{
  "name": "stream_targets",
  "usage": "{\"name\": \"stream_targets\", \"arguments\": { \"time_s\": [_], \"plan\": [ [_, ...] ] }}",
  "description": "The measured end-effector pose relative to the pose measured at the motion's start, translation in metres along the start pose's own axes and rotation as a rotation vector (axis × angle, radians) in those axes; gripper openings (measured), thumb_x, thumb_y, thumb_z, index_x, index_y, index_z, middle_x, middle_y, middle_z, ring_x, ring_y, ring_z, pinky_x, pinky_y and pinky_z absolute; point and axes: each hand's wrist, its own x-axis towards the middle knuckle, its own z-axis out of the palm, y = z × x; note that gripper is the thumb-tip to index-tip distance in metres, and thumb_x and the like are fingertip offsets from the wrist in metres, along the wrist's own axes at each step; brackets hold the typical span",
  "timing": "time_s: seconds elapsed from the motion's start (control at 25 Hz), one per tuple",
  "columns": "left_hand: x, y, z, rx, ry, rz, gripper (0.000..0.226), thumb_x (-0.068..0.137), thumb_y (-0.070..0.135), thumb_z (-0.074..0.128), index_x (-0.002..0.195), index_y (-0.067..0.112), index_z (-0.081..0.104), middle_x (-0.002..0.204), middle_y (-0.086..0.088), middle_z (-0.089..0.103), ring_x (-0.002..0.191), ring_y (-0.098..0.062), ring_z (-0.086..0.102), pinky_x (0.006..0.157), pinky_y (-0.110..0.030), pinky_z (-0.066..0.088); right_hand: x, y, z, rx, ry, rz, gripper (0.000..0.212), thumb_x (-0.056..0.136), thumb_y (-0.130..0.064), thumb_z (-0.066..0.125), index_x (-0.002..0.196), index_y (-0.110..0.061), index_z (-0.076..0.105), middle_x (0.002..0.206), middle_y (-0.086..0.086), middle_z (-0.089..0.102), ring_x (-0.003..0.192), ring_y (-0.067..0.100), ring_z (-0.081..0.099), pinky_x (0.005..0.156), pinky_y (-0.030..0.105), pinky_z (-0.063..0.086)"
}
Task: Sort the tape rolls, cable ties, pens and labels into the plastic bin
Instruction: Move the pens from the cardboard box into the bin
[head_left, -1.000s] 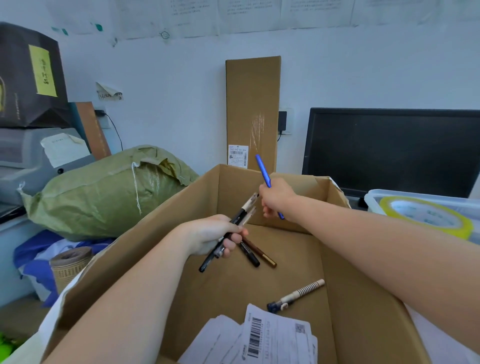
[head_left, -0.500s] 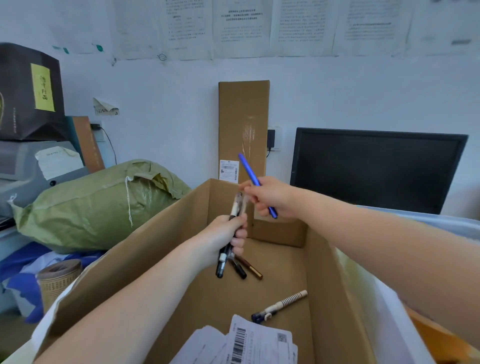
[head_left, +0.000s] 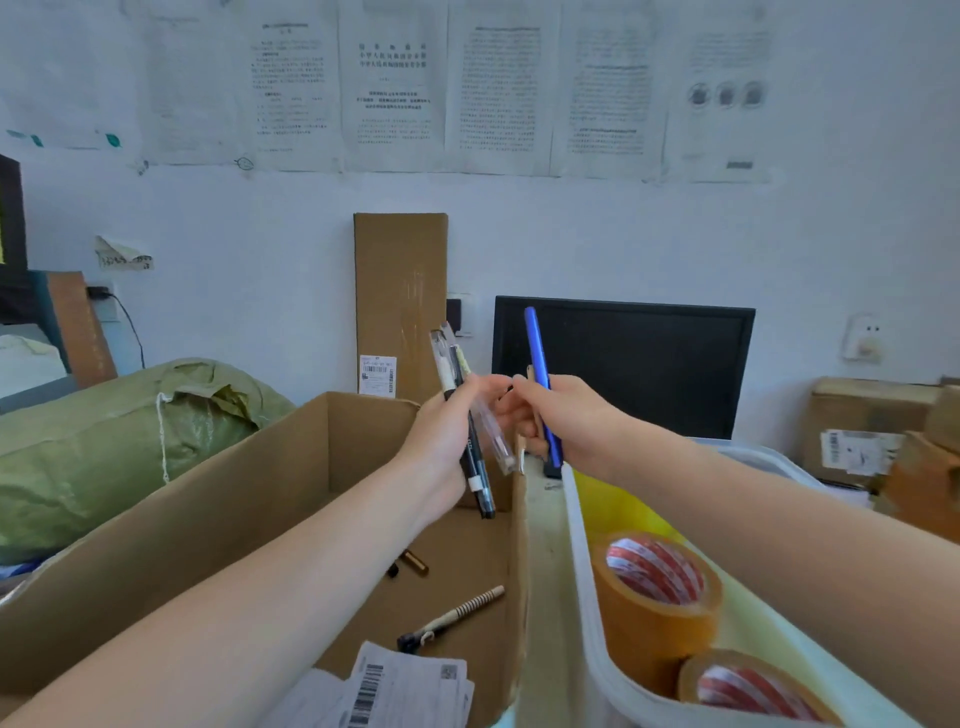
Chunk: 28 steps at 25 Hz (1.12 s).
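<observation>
My left hand (head_left: 451, 430) grips a bundle of pens (head_left: 470, 415), black and clear ones, above the right wall of the cardboard box (head_left: 218, 499). Touching it from the right, my right hand (head_left: 558, 422) holds a blue pen (head_left: 540, 374) upright. A striped pen (head_left: 457, 616), a brown pen end (head_left: 414, 561) and a stack of labels (head_left: 400, 691) lie on the box floor. The translucent plastic bin (head_left: 582, 582) stands right of the box, with two brown tape rolls (head_left: 657, 587) (head_left: 743, 686) in it.
A black monitor (head_left: 649, 364) stands behind the bin. A green sack (head_left: 114, 441) lies left of the box, and a tall flat carton (head_left: 400, 301) leans on the wall. More cartons (head_left: 878, 431) sit at the far right.
Both hands rose and moved right with their pens, from inside the box to above its right wall, and now meet. The view swung right, showing the bin's inside and the tape rolls.
</observation>
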Motion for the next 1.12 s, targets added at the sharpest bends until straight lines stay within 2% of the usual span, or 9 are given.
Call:
{"name": "stream_targets", "arguments": {
  "time_s": [0.08,0.2,0.32,0.4,0.56,0.68,0.88,1.0,1.12],
  "plan": [
    [-0.004,0.003,0.019,-0.110,-0.090,-0.017,0.036,0.101,0.032,0.034,0.099,0.014,0.065,0.094,-0.011,0.070,0.072,-0.023,0.067,0.062,-0.034,0.056,-0.015,-0.001,-0.012,0.003,-0.076,-0.037,0.031,0.100,-0.023,0.041,0.078,-0.006,0.055,0.054,0.001,0.045,0.040,0.009,0.036,0.039,0.018,0.033],
    [-0.006,-0.001,0.048,-0.009,-0.182,0.000,0.036,0.100,0.038,0.033,0.107,0.023,0.065,0.090,-0.006,0.066,0.065,-0.024,0.060,0.052,-0.030,0.053,-0.034,-0.002,-0.036,-0.070,-0.134,-0.064,0.034,0.100,-0.027,0.043,0.070,-0.011,0.046,0.055,0.002,0.036,0.039,0.008,0.034,0.041,0.017,0.032],
    [-0.007,-0.005,0.080,0.080,-0.285,0.000,0.034,0.099,0.041,0.034,0.107,0.030,0.066,0.106,0.002,0.063,0.072,-0.022,0.064,0.047,-0.026,0.051,-0.048,-0.004,-0.065,-0.076,-0.160,-0.031,0.021,0.096,-0.020,0.051,0.078,-0.010,0.047,0.054,-0.001,0.035,0.039,0.005,0.034,0.042,0.018,0.030],
    [-0.005,-0.007,0.096,0.127,-0.360,-0.037,0.034,0.099,0.041,0.035,0.109,0.028,0.066,0.113,0.000,0.062,0.059,-0.016,0.064,0.048,-0.025,0.051,-0.054,-0.004,-0.082,-0.017,-0.150,0.006,0.014,0.095,-0.015,0.053,0.083,-0.010,0.047,0.051,-0.003,0.037,0.039,0.005,0.034,0.041,0.018,0.029],
    [0.001,-0.016,0.124,0.150,-0.468,-0.109,0.039,0.100,0.040,0.034,0.112,0.020,0.065,0.084,-0.005,0.061,0.044,-0.015,0.057,0.045,-0.025,0.051,-0.058,0.000,-0.109,0.001,-0.065,0.040,0.004,0.095,-0.012,0.052,0.094,-0.010,0.048,0.061,0.002,0.037,0.046,0.007,0.032,0.039,0.017,0.028],
    [0.010,-0.020,0.141,0.183,-0.448,-0.096,0.044,0.099,0.043,0.032,0.116,0.017,0.064,0.083,-0.003,0.062,0.044,-0.011,0.058,0.045,-0.023,0.051,-0.051,0.004,-0.123,-0.016,0.005,0.064,0.006,0.095,-0.013,0.050,0.091,-0.009,0.048,0.061,0.002,0.036,0.046,0.008,0.031,0.038,0.017,0.029],
    [0.027,-0.054,0.147,0.233,-0.314,-0.077,0.055,0.097,0.053,0.025,0.105,0.016,0.064,0.081,-0.001,0.067,0.067,-0.011,0.064,0.063,-0.023,0.051,-0.023,0.020,-0.147,0.034,0.084,0.094,0.013,0.095,-0.014,0.053,0.085,-0.008,0.048,0.060,0.003,0.038,0.044,0.008,0.033,0.035,0.016,0.031],
    [0.038,-0.080,0.141,0.720,-0.152,0.184,0.041,0.100,0.041,0.027,0.102,0.013,0.056,0.100,-0.006,0.059,0.096,-0.020,0.055,0.086,-0.033,0.041,-0.008,0.041,-0.164,-0.013,0.178,0.169,0.017,0.095,-0.013,0.052,0.080,-0.008,0.046,0.069,0.011,0.042,0.052,0.015,0.036,0.038,0.018,0.035],
    [0.043,-0.090,0.134,1.008,-0.172,0.221,0.039,0.099,0.042,0.030,0.100,0.013,0.055,0.107,-0.008,0.058,0.108,-0.027,0.053,0.096,-0.040,0.042,-0.007,0.061,-0.176,-0.183,0.157,0.314,0.014,0.090,-0.013,0.050,0.077,-0.007,0.048,0.080,0.016,0.050,0.062,0.022,0.043,0.053,0.027,0.038]
  ]
}}
